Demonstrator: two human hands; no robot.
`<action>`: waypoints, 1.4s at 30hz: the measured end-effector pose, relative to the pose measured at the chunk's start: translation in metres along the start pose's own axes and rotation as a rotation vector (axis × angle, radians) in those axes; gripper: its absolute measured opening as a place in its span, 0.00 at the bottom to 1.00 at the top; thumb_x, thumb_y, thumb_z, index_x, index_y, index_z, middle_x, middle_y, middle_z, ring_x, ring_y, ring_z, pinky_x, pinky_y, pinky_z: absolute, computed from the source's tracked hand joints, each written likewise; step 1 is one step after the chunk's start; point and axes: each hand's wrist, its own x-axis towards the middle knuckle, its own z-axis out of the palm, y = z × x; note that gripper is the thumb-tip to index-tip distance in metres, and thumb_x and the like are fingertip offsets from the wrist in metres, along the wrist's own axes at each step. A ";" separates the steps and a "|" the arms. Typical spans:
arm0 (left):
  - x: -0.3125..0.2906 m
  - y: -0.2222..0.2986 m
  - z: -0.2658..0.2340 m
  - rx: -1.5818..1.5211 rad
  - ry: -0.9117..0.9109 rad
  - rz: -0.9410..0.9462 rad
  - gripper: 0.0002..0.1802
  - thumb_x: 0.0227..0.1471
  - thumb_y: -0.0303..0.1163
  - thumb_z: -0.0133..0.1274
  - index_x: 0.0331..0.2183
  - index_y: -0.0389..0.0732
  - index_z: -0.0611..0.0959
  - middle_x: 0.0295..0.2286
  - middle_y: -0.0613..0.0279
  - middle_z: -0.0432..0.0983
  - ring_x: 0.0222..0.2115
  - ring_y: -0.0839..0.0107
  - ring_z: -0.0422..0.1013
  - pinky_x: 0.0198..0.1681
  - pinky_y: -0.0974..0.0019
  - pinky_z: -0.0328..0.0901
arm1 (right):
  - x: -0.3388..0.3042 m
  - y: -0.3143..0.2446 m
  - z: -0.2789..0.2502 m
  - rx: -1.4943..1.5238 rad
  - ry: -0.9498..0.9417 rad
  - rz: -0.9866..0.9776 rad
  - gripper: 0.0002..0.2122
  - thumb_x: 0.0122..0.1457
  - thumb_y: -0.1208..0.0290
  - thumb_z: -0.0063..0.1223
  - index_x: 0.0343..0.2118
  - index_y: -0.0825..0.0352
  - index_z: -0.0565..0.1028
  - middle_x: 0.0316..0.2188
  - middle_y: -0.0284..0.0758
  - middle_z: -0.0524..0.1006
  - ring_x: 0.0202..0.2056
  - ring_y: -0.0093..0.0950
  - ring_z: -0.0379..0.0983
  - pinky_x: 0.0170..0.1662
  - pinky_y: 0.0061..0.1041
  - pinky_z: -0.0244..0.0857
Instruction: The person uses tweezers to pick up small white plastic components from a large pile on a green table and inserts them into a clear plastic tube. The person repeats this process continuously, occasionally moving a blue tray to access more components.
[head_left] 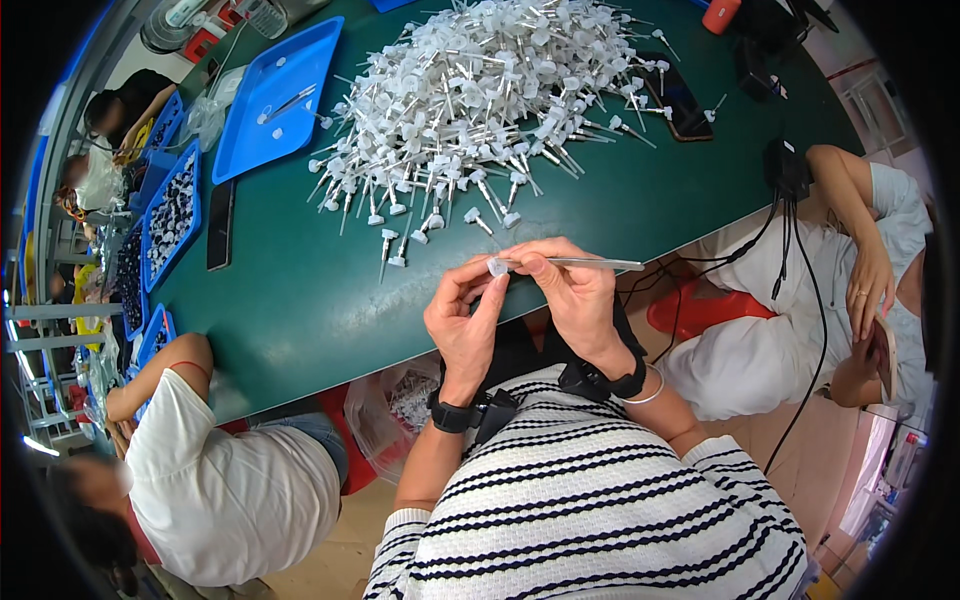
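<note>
My left hand (464, 318) is closed, thumb and fingertips pinching a small whitish plastic pump head (497, 267). Between the thumb and fingers of my right hand (575, 300) lies a pair of slim metal tweezers (612, 264), its tip reaching to the held piece and its back end pointing right. Both hands meet just over the near edge of the green table (330, 335). Beyond them is a big heap of similar pump heads (480, 90) with thin tubes. A few loose pieces (480, 220) lie nearest my fingers.
A blue tray (232, 150) with another tweezers (292, 104) stands at the far left, near a dark phone (221, 225). Another phone (680, 105) lies right of the heap. Black cables (795, 250) hang at right. People sit on both sides; a clear bag (375, 425) is below the table.
</note>
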 end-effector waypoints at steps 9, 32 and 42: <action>-0.001 0.001 -0.002 -0.009 -0.002 -0.035 0.12 0.50 0.16 0.55 0.40 0.31 0.77 0.39 0.55 0.76 0.38 0.74 0.74 0.41 0.74 0.69 | 0.000 -0.001 0.000 0.001 0.017 0.015 0.08 0.61 0.74 0.51 0.34 0.74 0.78 0.32 0.35 0.79 0.31 0.20 0.73 0.33 0.18 0.67; 0.004 0.008 -0.006 -0.200 -0.051 -0.112 0.15 0.52 0.17 0.53 0.44 0.30 0.75 0.39 0.54 0.76 0.37 0.73 0.74 0.43 0.72 0.69 | 0.027 -0.023 0.002 -0.216 -0.136 -0.120 0.07 0.55 0.78 0.54 0.22 0.76 0.75 0.25 0.38 0.79 0.19 0.29 0.73 0.22 0.25 0.64; 0.005 0.007 -0.012 -0.181 -0.098 -0.098 0.18 0.53 0.17 0.50 0.47 0.30 0.74 0.43 0.51 0.75 0.40 0.70 0.74 0.46 0.70 0.69 | 0.029 -0.036 -0.007 -0.213 -0.122 -0.115 0.06 0.56 0.77 0.54 0.27 0.76 0.77 0.27 0.36 0.79 0.21 0.21 0.71 0.23 0.20 0.62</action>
